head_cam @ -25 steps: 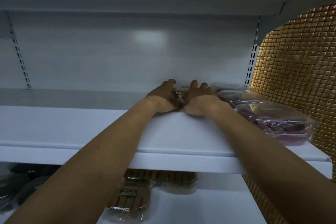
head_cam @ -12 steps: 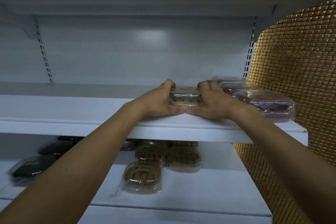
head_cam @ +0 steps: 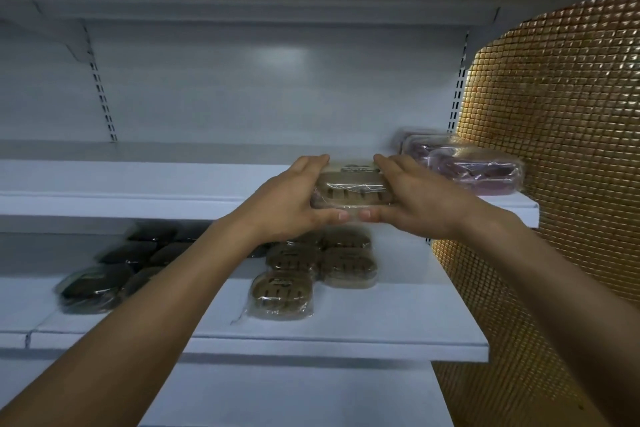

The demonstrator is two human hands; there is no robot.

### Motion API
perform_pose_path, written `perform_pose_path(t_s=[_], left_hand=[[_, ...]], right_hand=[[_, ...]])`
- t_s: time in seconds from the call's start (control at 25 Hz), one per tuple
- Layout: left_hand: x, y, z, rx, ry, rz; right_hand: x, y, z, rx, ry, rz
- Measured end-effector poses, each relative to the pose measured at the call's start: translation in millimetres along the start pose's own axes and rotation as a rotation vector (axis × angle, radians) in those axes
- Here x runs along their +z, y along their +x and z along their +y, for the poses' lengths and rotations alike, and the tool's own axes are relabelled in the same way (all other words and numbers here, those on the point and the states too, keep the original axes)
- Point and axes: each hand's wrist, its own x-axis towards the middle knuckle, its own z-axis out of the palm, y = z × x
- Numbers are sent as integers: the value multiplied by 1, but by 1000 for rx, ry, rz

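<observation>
The left hand (head_cam: 291, 204) and right hand (head_cam: 415, 204) grip the brown pack (head_cam: 349, 185) by its two ends, at the front edge of the upper shelf (head_cam: 138, 191); keep it flat — thumbs under, squeeze softly.

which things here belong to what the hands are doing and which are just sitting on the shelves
In the job: tan wrapped pack, held between left hand and right hand.
Lying about: purple packs on the upper shelf; tan packs and dark packs on the lower shelf.
</observation>
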Motion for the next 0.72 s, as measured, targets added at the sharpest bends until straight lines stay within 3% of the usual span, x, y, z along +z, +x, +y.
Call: perform_pose_path(t_s=[0.36,0.72], left_hand=[[25,-76,9,44,-12,118],[110,-119,-24,-46,-44,-151]], right_hand=[[33,-65,-30,-17,13,103],[127,-92,-35,29,73,-112]])
